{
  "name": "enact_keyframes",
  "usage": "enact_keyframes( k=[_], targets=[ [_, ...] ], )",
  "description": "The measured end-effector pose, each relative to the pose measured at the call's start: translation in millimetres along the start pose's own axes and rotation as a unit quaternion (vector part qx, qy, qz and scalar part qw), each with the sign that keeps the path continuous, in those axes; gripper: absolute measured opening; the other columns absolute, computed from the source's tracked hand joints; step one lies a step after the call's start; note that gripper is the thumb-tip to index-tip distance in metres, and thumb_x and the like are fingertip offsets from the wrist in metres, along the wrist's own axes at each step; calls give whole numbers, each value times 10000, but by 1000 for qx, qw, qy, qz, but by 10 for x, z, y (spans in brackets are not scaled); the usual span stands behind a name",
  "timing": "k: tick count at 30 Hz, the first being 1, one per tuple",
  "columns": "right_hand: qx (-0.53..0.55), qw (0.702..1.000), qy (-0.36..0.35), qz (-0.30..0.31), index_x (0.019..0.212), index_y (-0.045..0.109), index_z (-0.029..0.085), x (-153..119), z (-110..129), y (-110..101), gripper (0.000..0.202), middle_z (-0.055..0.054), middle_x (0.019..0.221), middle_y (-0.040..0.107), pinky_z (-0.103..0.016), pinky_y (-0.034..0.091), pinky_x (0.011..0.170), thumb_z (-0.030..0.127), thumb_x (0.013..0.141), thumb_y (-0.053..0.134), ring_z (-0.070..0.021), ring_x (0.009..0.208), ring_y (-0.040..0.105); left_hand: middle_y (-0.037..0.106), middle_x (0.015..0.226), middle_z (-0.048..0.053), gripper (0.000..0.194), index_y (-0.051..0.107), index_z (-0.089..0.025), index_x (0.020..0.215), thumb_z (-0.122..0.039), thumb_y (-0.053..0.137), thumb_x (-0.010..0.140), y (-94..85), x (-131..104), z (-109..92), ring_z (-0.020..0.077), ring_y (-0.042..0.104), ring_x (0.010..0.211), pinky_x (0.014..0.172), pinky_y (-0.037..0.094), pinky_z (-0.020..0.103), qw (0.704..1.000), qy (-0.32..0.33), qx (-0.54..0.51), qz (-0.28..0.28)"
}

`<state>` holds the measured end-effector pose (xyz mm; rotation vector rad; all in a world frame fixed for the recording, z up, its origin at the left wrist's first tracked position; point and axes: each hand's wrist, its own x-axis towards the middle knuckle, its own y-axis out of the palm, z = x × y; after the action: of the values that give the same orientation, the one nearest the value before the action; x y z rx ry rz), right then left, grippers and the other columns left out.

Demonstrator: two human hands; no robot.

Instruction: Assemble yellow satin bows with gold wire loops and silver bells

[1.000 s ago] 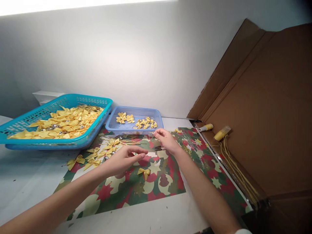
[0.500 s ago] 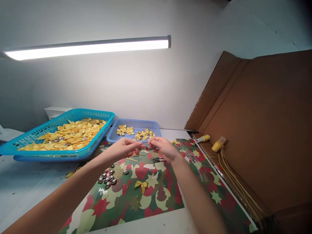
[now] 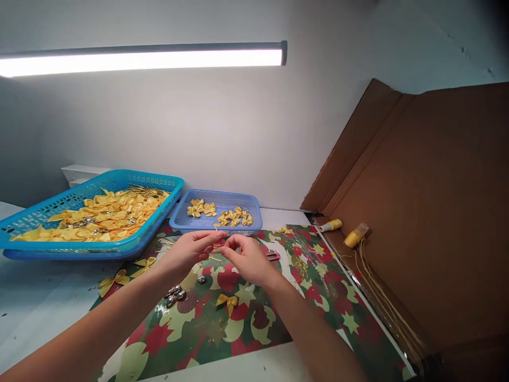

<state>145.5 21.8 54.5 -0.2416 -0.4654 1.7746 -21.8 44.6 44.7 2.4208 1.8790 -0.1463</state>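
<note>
My left hand point(image 3: 194, 248) is closed in a pinch above the patterned sheet, thumb and forefinger pressed together. Close beside it, my right hand point(image 3: 247, 259) is also pinched, its fingertips almost meeting the left ones. Whatever lies between the fingers is too small to make out. Below the hands, a yellow ribbon bow point(image 3: 227, 302) lies on the sheet point(image 3: 214, 331). Several shiny silver bells point(image 3: 175, 295) sit partly behind my left forearm, and a single bell point(image 3: 202, 279) rests apart from them. A pink-and-dark tool point(image 3: 272, 256) shows partly behind my right hand.
At left stands a turquoise basket point(image 3: 159, 223) full of yellow bows; a smaller blue basket point(image 3: 256, 212) with bows is behind my hands. Two loose bows point(image 3: 114, 281) lie by my left forearm. A cardboard sheet point(image 3: 421, 201) and yellow cord spools point(image 3: 353, 237) are at right.
The view has shifted slightly. My right hand has moved left and lower, its fingers more curled, and both hands remain pinched close together. More of the loose bows at left now shows.
</note>
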Motion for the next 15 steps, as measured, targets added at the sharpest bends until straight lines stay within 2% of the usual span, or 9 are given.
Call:
enact_keyframes(
  k=[3, 6, 8, 12, 15],
  targets=[
    [17, 999, -25, -35, 770, 609, 185, 10, 1, -50, 135, -4, 805, 648, -278, 444, 692, 306, 828, 626, -148, 761, 579, 610, 704, 16, 489, 774, -167, 879, -614, 729, 684, -33, -25, -40, 104, 371, 587, 560, 314, 236, 999, 25, 38, 7],
    [30, 995, -61, -72, 923, 657, 195, 2, 28, -153, 148, -31, 948, 684, -297, 480, 755, 305, 824, 644, -164, 861, 613, 634, 681, 24, 471, 778, -171, 815, -623, 700, 705, -58, -76, -120, 104, 331, 549, 518, 258, 245, 993, 31, 104, 46],
    [14, 991, -110, -73, 1024, 667, 219, -15, 52, -220, 191, -37, 1057, 681, -310, 492, 811, 266, 842, 631, -172, 962, 616, 639, 658, 23, 452, 778, -182, 768, -622, 693, 707, -69, -110, -175, 111, 349, 544, 509, 254, 248, 987, 32, 141, 77],
    [-75, 970, -228, -28, 1096, 671, 269, -39, 70, -292, 236, -33, 1188, 646, -376, 434, 1015, 199, 876, 624, -182, 1175, 545, 643, 621, 17, 391, 772, -206, 666, -579, 683, 745, -92, -139, -222, 144, 467, 609, 572, 345, 255, 970, 40, 171, 167],
    [-106, 968, -227, 26, 1000, 701, 262, -26, 49, -298, 135, -35, 1166, 658, -398, 421, 1035, 216, 890, 638, -188, 1180, 544, 662, 637, 15, 352, 780, -217, 672, -540, 683, 770, -113, -127, -210, 152, 510, 650, 629, 381, 257, 963, 40, 164, 208]
  ],
)
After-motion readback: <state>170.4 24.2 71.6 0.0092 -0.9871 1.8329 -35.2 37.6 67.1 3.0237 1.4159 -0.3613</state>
